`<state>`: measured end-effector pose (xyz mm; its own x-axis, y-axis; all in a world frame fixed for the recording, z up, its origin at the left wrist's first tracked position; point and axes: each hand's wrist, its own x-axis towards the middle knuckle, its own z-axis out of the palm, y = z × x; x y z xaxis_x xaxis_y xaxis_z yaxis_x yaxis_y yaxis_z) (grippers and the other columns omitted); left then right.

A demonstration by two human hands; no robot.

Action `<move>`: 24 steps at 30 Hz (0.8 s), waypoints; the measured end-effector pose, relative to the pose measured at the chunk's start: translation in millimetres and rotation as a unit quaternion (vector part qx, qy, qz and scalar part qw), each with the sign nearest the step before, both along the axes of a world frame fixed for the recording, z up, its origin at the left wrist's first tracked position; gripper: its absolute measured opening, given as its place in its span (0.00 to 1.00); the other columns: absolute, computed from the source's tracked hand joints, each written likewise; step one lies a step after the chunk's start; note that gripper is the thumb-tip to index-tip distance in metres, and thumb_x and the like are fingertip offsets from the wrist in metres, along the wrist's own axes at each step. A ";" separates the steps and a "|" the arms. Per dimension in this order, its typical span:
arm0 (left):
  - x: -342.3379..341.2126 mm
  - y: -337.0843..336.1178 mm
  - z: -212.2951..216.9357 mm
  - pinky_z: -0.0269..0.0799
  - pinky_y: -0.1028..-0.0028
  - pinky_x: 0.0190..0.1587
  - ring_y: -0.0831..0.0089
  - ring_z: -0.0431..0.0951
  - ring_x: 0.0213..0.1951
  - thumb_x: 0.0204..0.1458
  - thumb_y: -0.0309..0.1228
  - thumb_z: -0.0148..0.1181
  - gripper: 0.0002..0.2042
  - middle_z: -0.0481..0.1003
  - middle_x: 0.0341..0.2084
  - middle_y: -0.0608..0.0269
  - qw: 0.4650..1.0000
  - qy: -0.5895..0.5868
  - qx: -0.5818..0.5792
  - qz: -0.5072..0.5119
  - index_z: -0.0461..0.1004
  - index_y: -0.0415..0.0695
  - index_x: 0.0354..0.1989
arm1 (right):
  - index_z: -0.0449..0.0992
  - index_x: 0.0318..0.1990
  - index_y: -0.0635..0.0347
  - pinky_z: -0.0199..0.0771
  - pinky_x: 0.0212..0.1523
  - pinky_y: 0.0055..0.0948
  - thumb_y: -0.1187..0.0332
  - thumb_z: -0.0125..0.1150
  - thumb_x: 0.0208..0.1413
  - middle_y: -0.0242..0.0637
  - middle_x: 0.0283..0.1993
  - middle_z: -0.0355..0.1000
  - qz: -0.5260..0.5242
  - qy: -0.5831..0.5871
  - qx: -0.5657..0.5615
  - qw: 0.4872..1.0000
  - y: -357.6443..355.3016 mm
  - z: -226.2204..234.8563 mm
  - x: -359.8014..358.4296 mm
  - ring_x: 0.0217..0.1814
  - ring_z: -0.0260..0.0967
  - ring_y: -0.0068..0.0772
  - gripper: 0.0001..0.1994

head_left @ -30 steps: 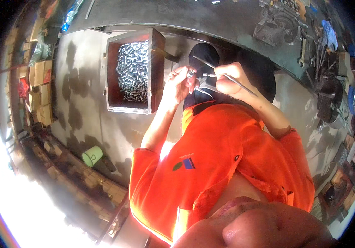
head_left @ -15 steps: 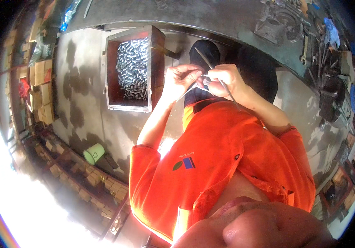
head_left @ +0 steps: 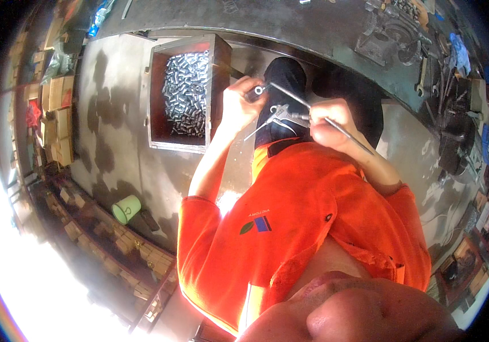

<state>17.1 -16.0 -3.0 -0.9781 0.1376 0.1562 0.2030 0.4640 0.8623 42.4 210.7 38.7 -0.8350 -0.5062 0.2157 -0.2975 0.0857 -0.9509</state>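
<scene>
My left hand (head_left: 241,102) pinches a small metal sleeve (head_left: 259,90) whose round open end faces up. My right hand (head_left: 330,122) grips a silver air blow gun (head_left: 288,114) with a thin hose or rod running off to the right; its nozzle points toward the sleeve. Both hands meet above my dark-trousered knee (head_left: 284,80). Just left of my left hand stands a wooden box (head_left: 156,108) filled with several similar shiny metal sleeves (head_left: 186,94). My orange shirt fills the lower middle of the view.
A concrete floor with wet patches (head_left: 108,131) lies under the box. A green cup (head_left: 126,209) sits on the floor lower left. Cardboard boxes (head_left: 56,114) stack at the left. A workbench with a vice (head_left: 390,34) and tools runs along the top right.
My hands have drawn slightly apart. The left hand now holds the sleeve with its open end turned up, and the blow gun in the right hand shows more clearly.
</scene>
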 end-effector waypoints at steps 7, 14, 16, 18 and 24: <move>-1.2 -1.2 -6.8 0.68 0.72 0.22 0.64 0.73 0.20 0.31 0.22 0.61 0.09 0.71 0.22 0.61 0.988 0.102 -0.114 -0.009 0.75 0.42 0.26 | 0.52 0.12 0.61 0.47 0.16 0.28 0.76 0.52 0.30 0.36 0.12 0.50 0.053 0.003 0.011 0.999 -6.7 15.8 6.2 0.12 0.49 0.28 0.12; 2.8 12.7 -2.3 0.68 0.69 0.21 0.62 0.72 0.20 0.27 0.24 0.63 0.14 0.69 0.21 0.61 0.970 0.175 -0.150 -0.077 0.74 0.45 0.29 | 0.59 0.13 0.60 0.52 0.16 0.28 0.73 0.53 0.36 0.38 0.11 0.53 0.003 0.034 0.037 0.999 -29.1 -16.1 -7.7 0.12 0.51 0.27 0.09; -1.7 27.5 -1.6 0.67 0.67 0.22 0.61 0.72 0.20 0.24 0.26 0.64 0.16 0.68 0.20 0.61 0.965 0.210 -0.127 -0.096 0.75 0.44 0.28 | 0.61 0.14 0.61 0.53 0.16 0.29 0.73 0.54 0.37 0.37 0.12 0.53 -0.027 0.062 0.029 0.997 -35.4 -34.8 -18.1 0.13 0.53 0.25 0.08; -9.4 32.3 -2.2 0.68 0.69 0.22 0.62 0.73 0.20 0.26 0.26 0.65 0.15 0.70 0.20 0.61 0.969 0.197 -0.114 -0.097 0.75 0.45 0.28 | 0.63 0.15 0.62 0.55 0.16 0.29 0.72 0.54 0.36 0.41 0.13 0.57 -0.026 0.045 0.060 0.997 -28.5 -35.6 -26.3 0.13 0.55 0.31 0.07; -79.8 26.4 -12.5 0.69 0.69 0.24 0.64 0.74 0.20 0.35 0.30 0.63 0.11 0.71 0.20 0.61 0.943 0.220 -0.224 -0.107 0.76 0.47 0.31 | 0.57 0.12 0.61 0.47 0.16 0.25 0.75 0.50 0.33 0.33 0.11 0.49 -0.099 -0.036 0.019 0.994 20.1 -16.6 -22.1 0.14 0.47 0.17 0.08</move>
<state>-62.7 10.4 -15.4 -0.7740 0.4735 0.4204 0.6265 0.6688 0.4002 20.3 230.8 22.1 -0.9315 -0.3370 0.1368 -0.2035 0.1713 -0.9640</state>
